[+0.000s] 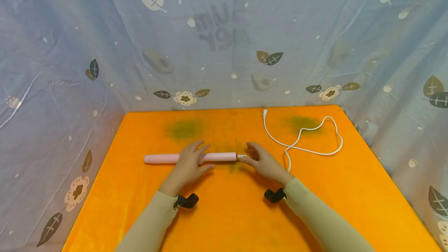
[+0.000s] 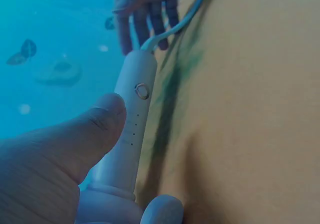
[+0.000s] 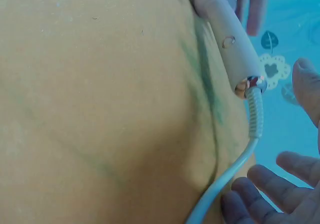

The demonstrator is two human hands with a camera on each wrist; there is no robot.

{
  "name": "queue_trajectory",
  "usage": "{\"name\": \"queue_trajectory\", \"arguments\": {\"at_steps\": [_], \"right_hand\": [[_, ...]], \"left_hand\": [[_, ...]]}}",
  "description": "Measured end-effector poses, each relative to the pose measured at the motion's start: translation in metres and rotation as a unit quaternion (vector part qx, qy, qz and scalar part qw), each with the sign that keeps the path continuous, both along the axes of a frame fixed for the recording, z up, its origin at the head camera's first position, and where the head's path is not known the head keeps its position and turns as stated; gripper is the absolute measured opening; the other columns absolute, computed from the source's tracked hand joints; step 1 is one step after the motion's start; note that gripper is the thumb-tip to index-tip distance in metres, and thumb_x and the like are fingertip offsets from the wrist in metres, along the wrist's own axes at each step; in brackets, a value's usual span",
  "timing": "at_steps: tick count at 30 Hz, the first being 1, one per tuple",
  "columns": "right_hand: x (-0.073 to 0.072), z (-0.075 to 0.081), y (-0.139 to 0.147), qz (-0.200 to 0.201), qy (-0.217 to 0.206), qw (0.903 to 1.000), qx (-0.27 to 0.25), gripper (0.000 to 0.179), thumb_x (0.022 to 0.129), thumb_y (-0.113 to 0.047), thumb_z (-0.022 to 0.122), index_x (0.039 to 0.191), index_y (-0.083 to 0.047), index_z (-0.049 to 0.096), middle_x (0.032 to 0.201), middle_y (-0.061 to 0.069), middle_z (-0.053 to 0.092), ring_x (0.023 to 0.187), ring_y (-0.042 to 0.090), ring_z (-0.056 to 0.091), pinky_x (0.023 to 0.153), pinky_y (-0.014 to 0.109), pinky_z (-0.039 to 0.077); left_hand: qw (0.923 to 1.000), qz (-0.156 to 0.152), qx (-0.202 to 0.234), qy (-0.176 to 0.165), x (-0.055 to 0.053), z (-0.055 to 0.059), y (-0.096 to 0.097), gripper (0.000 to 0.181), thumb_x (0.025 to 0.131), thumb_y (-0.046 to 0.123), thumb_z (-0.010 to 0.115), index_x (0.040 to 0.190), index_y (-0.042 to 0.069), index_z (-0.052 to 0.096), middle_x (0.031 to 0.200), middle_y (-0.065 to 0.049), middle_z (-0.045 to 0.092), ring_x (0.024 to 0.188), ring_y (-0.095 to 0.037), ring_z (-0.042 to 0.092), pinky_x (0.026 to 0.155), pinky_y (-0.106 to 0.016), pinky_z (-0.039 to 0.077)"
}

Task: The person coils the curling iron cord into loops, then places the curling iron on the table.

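A pink hair styling wand (image 1: 220, 157) lies crosswise on the orange table, its cord end to the right. A round button and a row of small dots show on its handle (image 2: 132, 108) in the left wrist view. My left hand (image 1: 190, 162) is over the wand's middle, fingers spread, thumb on the near side. The hand hides part of the wand. Beside the cord end is my right hand (image 1: 264, 163), fingers apart and loosely bent, with nothing between them. The white cord (image 3: 227, 176) leaves the handle through a ribbed sleeve (image 3: 255, 114) and passes by the right fingers.
The cord loops over the right back of the orange table (image 1: 224, 213), and its plug (image 1: 265, 114) lies near the back edge. A patterned grey-blue curtain (image 1: 224, 61) stands behind the table and along both sides. Greenish stains (image 1: 185, 128) mark the tabletop.
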State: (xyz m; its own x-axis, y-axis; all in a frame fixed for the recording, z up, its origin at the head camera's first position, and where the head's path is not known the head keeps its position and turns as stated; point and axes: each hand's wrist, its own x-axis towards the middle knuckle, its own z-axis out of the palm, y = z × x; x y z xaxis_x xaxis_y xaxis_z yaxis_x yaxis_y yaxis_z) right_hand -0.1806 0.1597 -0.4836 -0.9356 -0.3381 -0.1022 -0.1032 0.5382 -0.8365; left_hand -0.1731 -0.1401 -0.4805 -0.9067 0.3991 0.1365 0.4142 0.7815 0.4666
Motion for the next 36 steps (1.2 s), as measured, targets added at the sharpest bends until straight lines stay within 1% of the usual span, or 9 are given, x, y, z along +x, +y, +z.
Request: {"name": "queue_trajectory", "arguments": {"at_steps": [4,7,10,14,18,25,29,33,36], "right_hand": [[-0.004,-0.010,0.007,-0.009,-0.044,0.9986,-0.027,0.062,0.089,-0.050,0.064,0.136,-0.011,0.050,0.130,0.005,0.055,0.122,0.025,0.051,0.098,0.042,0.043],[-0.008,-0.018,0.011,-0.007,-0.051,0.9984,-0.025,0.048,0.090,-0.047,0.064,0.126,-0.014,0.057,0.120,0.001,0.060,0.111,0.020,0.056,0.092,0.038,0.046],[-0.010,-0.024,0.012,-0.001,-0.041,0.9990,-0.019,0.033,0.093,-0.038,0.064,0.117,-0.016,0.061,0.124,0.001,0.059,0.108,0.018,0.057,0.093,0.038,0.045],[-0.008,-0.029,0.010,-0.003,-0.024,0.9995,-0.021,0.019,0.096,-0.029,0.063,0.109,-0.017,0.062,0.134,0.004,0.054,0.113,0.021,0.055,0.096,0.040,0.043],[-0.008,-0.029,0.010,-0.011,-0.008,0.9997,-0.020,0.016,0.096,-0.028,0.062,0.107,-0.016,0.062,0.134,0.005,0.054,0.116,0.023,0.054,0.097,0.042,0.042],[-0.005,-0.030,0.014,-0.019,-0.025,0.9990,-0.033,0.017,0.095,-0.025,0.063,0.109,-0.015,0.062,0.135,0.004,0.053,0.110,0.020,0.055,0.095,0.041,0.043],[-0.006,-0.032,0.015,-0.007,-0.021,0.9993,-0.031,0.018,0.095,-0.026,0.063,0.109,-0.015,0.063,0.137,0.005,0.051,0.114,0.021,0.054,0.097,0.041,0.042],[-0.005,-0.030,0.013,0.003,-0.029,0.9988,-0.040,0.017,0.095,-0.025,0.063,0.108,-0.014,0.064,0.139,0.007,0.049,0.120,0.024,0.051,0.099,0.042,0.041],[-0.006,-0.030,0.013,0.008,-0.027,0.9986,-0.045,0.017,0.096,-0.024,0.063,0.108,-0.013,0.065,0.140,0.008,0.048,0.122,0.026,0.050,0.100,0.042,0.041]], "left_hand": [[0.9994,0.007,-0.005,-0.034,-0.011,-0.004,0.002,0.057,0.086,0.049,0.070,0.131,0.015,0.062,0.138,-0.009,0.051,0.127,-0.032,0.046,0.106,-0.054,0.030],[0.9988,0.023,-0.002,-0.044,-0.016,-0.009,0.002,0.045,0.085,0.048,0.072,0.119,0.020,0.069,0.122,0.000,0.061,0.112,-0.026,0.057,0.099,-0.047,0.040],[0.9984,0.036,0.004,-0.043,-0.017,-0.013,0.001,0.037,0.083,0.046,0.074,0.112,0.023,0.072,0.107,0.006,0.062,0.099,-0.020,0.059,0.091,-0.042,0.043],[0.9979,0.046,0.014,-0.044,-0.015,-0.014,0.001,0.036,0.081,0.045,0.076,0.110,0.022,0.073,0.101,0.007,0.061,0.095,-0.020,0.058,0.088,-0.042,0.043],[0.9974,0.056,0.020,-0.040,-0.015,-0.014,0.002,0.036,0.080,0.045,0.077,0.108,0.023,0.073,0.100,0.007,0.061,0.094,-0.021,0.058,0.089,-0.041,0.042],[0.9964,0.062,0.036,-0.046,-0.017,-0.016,0.006,0.037,0.078,0.048,0.078,0.106,0.024,0.074,0.100,0.009,0.062,0.093,-0.020,0.058,0.087,-0.039,0.042],[0.9954,0.072,0.040,-0.049,-0.017,-0.015,0.007,0.036,0.078,0.049,0.078,0.105,0.027,0.074,0.098,0.011,0.062,0.092,-0.019,0.058,0.086,-0.037,0.042],[0.9947,0.078,0.041,-0.054,-0.016,-0.014,0.006,0.035,0.078,0.049,0.078,0.105,0.028,0.074,0.099,0.012,0.061,0.093,-0.020,0.058,0.087,-0.038,0.042],[0.9941,0.084,0.041,-0.055,-0.015,-0.015,0.006,0.035,0.078,0.049,0.078,0.105,0.028,0.074,0.100,0.012,0.062,0.094,-0.019,0.058,0.088,-0.039,0.042]]}}
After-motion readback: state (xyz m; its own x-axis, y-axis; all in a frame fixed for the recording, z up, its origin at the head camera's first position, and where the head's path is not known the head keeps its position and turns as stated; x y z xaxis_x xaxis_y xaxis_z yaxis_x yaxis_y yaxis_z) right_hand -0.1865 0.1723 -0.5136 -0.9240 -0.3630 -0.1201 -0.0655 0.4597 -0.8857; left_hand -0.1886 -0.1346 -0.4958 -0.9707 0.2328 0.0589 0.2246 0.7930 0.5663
